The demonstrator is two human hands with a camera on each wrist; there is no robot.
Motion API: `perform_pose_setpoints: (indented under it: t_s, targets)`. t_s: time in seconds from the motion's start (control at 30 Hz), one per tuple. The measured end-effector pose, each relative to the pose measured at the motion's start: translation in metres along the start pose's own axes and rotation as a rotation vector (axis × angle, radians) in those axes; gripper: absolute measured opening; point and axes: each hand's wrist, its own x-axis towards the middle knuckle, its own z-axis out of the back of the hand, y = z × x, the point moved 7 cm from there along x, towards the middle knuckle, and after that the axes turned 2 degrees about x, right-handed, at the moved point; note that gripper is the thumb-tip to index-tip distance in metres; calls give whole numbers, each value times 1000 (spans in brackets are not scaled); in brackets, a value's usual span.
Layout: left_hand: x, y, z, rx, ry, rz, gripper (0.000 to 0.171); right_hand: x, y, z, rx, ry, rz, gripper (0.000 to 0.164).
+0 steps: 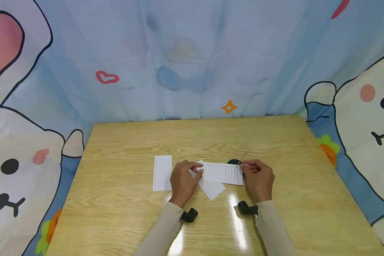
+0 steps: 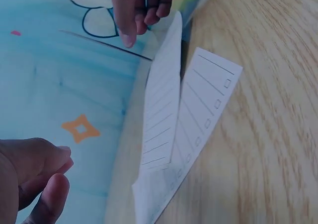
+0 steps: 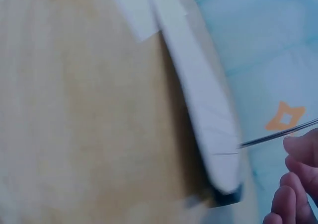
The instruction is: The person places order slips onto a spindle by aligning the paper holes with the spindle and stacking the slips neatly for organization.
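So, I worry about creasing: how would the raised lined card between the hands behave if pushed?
The raised lined card would probably flex, since it looks bowed in both wrist views. It's likely light, as its edge looks thin. Creasing seems possible where it curves.

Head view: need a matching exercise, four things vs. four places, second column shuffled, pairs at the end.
Things
1. lone card
2. thin stick
3. black object
4. orange star

Places
A. partly hidden behind the middle card
B. on the blue backdrop
C. flat on the table, left of the left hand
D. slanting, close to the fingertips of the right hand

Pairs: 1-C, 2-D, 3-A, 4-B
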Motion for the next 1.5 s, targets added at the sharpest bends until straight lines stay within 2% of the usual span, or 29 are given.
perform_pose_setpoints:
  t_s: [0.23, 0.4, 0.87, 1.07, 1.23, 1.5]
  targets:
    - [-5, 0, 20, -11, -60, 27, 15, 0, 30, 16, 155, -38, 125, 17]
    - [-9, 6, 32, -25, -92, 47, 15, -2, 56, 25, 254, -44, 211, 22]
    - [-23, 34, 62, -13, -201, 97, 16, -16, 108, 28, 339, -98, 388, 28]
    - [-28, 52, 72, -5, -251, 157, 17, -24, 120, 23, 393, -78, 420, 28]
    - [-32, 65, 79, 15, -285, 200, 17, -28, 125, 15, 394, -54, 459, 30]
    - [-42, 84, 85, 43, -292, 276, 22, -33, 130, 1, 400, -5, 474, 28]
